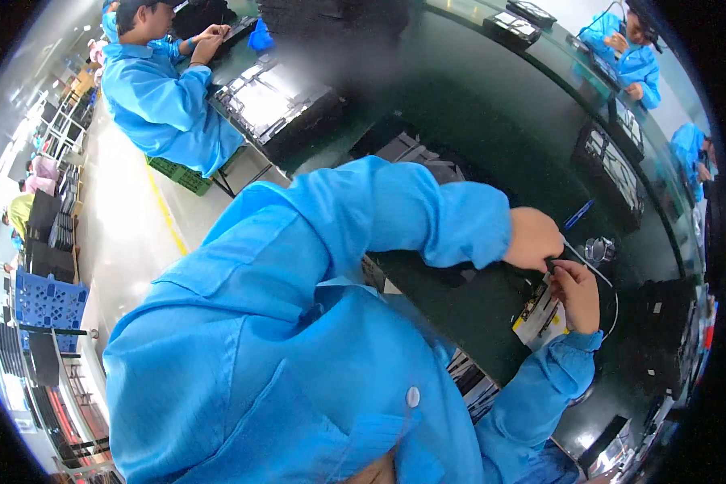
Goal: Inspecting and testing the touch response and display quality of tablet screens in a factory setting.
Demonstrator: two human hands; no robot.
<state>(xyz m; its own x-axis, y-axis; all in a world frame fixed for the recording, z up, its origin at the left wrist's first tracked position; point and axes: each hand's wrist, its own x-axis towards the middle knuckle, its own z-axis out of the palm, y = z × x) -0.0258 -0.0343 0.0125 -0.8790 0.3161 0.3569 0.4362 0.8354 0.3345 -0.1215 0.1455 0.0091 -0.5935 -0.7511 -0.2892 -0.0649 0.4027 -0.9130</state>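
My left hand (534, 239) is closed, its fingertips meeting those of my right hand at a small dark piece (551, 265). My right hand (577, 295) pinches at that piece with thumb and forefinger. Just below the fingers lies a small narrow circuit board (531, 305) with a white and yellow piece (538, 327) beside it, partly under my right hand. A thin white cable (607, 280) leads from beside my left hand and loops around my right hand. What my left fingers hold is mostly hidden.
The dark green worktop (468, 300) carries a blue pen (578, 214) and a small clear round container (600, 250) beyond my hands. Black trays (609, 165) with parts stand farther off, and dark boxes (661, 331) at right. Co-workers in blue sit along the benches.
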